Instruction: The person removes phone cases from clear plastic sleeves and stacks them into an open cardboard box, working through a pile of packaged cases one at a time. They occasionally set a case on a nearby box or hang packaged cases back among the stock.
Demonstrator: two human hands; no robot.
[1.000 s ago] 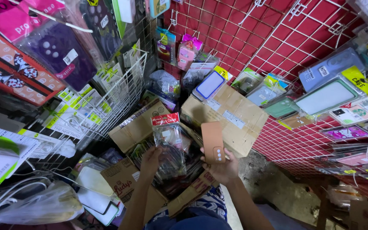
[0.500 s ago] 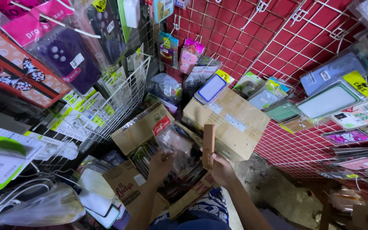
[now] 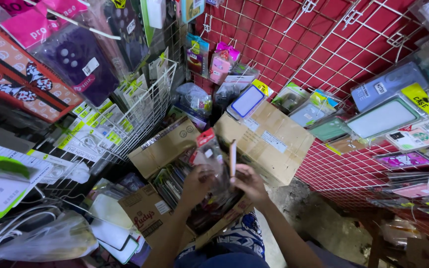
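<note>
Right hand (image 3: 250,184) closed around the lower end of a thin flat case (image 3: 233,158), held upright and edge-on to the camera, just above an open cardboard box (image 3: 167,145) packed with bagged goods. Left hand (image 3: 198,182) just beside it, fingers curled on a clear plastic packet with a red header (image 3: 209,151), which stands tilted over the same box. A larger closed carton (image 3: 274,144) sits behind against the red wire grid wall (image 3: 353,54); white wire rack (image 3: 140,116) to the left.
</note>
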